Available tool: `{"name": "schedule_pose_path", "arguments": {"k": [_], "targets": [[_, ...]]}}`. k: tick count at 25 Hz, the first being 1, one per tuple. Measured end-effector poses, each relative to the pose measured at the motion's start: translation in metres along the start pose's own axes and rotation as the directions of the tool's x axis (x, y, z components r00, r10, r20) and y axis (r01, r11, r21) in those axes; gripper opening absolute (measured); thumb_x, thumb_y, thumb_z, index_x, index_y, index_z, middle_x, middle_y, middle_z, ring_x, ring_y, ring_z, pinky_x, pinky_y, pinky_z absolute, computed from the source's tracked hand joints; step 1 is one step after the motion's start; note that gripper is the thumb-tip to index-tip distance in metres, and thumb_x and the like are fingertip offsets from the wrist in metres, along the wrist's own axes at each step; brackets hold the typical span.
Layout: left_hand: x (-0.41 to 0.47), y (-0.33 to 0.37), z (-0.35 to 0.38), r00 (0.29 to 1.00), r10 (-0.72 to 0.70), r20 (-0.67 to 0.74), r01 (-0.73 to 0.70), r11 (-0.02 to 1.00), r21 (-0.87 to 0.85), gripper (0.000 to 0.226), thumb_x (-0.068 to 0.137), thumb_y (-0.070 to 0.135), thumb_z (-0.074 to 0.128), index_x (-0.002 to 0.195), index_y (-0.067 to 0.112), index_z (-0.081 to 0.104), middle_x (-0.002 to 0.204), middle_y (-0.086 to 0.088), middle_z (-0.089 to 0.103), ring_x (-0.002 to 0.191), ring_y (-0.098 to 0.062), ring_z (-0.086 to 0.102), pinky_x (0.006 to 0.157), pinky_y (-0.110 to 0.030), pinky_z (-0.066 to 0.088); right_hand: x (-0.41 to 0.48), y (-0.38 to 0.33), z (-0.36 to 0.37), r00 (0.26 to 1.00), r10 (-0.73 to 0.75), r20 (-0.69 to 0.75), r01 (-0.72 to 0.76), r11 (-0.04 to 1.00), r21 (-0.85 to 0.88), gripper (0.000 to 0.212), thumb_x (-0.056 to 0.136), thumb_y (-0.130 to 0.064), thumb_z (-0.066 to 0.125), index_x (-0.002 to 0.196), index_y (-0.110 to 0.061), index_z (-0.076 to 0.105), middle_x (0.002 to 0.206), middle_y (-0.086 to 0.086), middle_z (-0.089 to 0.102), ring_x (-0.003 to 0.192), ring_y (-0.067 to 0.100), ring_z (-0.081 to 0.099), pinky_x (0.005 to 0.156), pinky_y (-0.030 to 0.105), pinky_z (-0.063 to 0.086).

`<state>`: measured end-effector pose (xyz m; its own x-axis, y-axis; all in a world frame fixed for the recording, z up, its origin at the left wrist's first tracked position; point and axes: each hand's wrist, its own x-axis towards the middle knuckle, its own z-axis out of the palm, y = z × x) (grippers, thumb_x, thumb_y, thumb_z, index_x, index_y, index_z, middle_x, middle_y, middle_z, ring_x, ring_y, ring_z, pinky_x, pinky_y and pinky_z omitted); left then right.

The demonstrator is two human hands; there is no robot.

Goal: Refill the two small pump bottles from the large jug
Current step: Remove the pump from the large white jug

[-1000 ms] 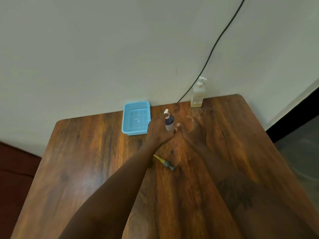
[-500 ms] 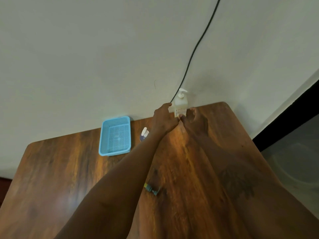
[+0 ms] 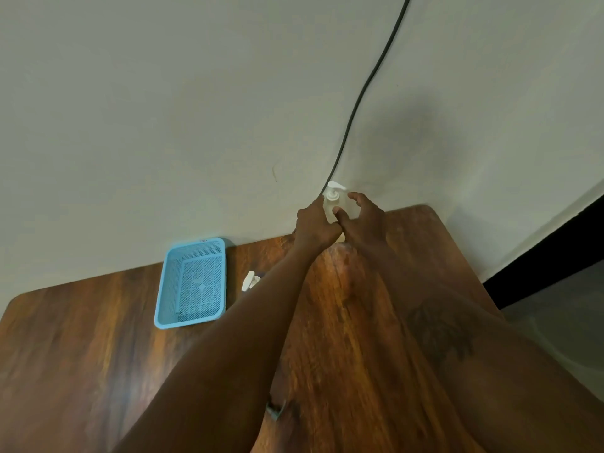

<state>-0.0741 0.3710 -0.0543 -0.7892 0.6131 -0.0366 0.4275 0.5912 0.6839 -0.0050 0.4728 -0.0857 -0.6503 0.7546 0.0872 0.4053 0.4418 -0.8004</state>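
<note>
Pale translucent plastic pump bottle [image 3: 330,206] with white pump head stands at the far edge of the brown wooden desk [image 3: 353,322], by the wall [image 3: 163,125]. My left grip [image 3: 315,225] curls round its left side; my right grip [image 3: 362,220] wraps the right side, thumb on front. Second small white-topped pump bottle [image 3: 250,280] sits beside the light blue perforated plastic basket [image 3: 192,282]

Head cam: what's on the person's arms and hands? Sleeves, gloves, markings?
Bare left forearm and right forearm, no sleeves in view. No gloves or watch on left hand or right hand. Dark tattoo-like marking on the right forearm.
</note>
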Motion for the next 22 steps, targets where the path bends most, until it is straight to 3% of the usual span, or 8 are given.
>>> {"name": "schedule_pose_path", "arguments": {"k": [3, 5, 9, 16, 22], "targets": [[0.012, -0.003, 0.007, 1.0, 0.012, -0.029, -0.01, 0.998, 0.056, 0.037, 0.084, 0.034, 0.068, 0.116, 0.017, 0.063, 0.106, 0.0, 0.074, 0.095, -0.023, 0.069, 0.088, -0.03, 0.049, 0.012, 0.0, 0.004, 0.999, -0.038, 0.023, 0.039, 0.999, -0.018, 0.054, 0.091, -0.046, 0.067, 0.138, -0.021, 0.057, 0.134, 0.0, 0.065, 0.121, 0.022, 0.06, 0.099, 0.031, 0.044], [0.016, -0.007, 0.011, 0.999, 0.009, -0.042, -0.006, 0.998, 0.061, 0.033, 0.084, 0.035, 0.066, 0.112, 0.019, 0.063, 0.103, 0.002, 0.074, 0.093, -0.022, 0.068, 0.086, -0.028, 0.046, 0.016, -0.003, 0.006, 0.997, -0.071, 0.022, 0.072, 0.997, -0.011, 0.051, 0.091, -0.044, 0.068, 0.137, -0.023, 0.06, 0.13, -0.001, 0.068, 0.117, 0.021, 0.063, 0.095, 0.026, 0.043], [0.017, -0.011, 0.014, 0.999, -0.003, -0.04, 0.004, 1.0, 0.01, 0.032, 0.081, 0.024, 0.07, 0.112, 0.016, 0.064, 0.099, 0.0, 0.074, 0.091, -0.023, 0.068, 0.08, -0.022, 0.036, 0.019, -0.006, 0.013, 0.996, -0.071, 0.046, 0.072, 0.997, -0.017, 0.052, 0.088, -0.047, 0.068, 0.136, -0.027, 0.062, 0.126, -0.003, 0.07, 0.115, 0.02, 0.065, 0.094, 0.032, 0.049], [0.008, -0.007, 0.012, 0.997, -0.042, -0.059, 0.041, 0.999, -0.028, 0.043, 0.077, 0.027, 0.082, 0.115, 0.017, 0.067, 0.107, -0.001, 0.075, 0.099, -0.023, 0.068, 0.086, -0.026, 0.048, 0.015, -0.011, 0.011, 0.999, -0.032, -0.024, 0.032, 0.999, -0.035, 0.046, 0.089, -0.047, 0.071, 0.128, -0.023, 0.07, 0.123, 0.001, 0.072, 0.111, 0.025, 0.066, 0.092, 0.031, 0.048], [-0.015, -0.006, -0.003, 0.999, -0.033, -0.015, 0.033, 0.999, 0.005, 0.077, 0.067, 0.044, 0.09, 0.135, 0.02, 0.062, 0.13, 0.0, 0.07, 0.119, -0.022, 0.065, 0.106, -0.035, 0.046, -0.021, -0.016, -0.017, 0.998, -0.056, -0.038, 0.056, 0.998, 0.025, 0.043, 0.082, -0.044, 0.081, 0.117, -0.019, 0.076, 0.112, 0.0, 0.076, 0.096, 0.016, 0.072, 0.085, 0.027, 0.056]]}}
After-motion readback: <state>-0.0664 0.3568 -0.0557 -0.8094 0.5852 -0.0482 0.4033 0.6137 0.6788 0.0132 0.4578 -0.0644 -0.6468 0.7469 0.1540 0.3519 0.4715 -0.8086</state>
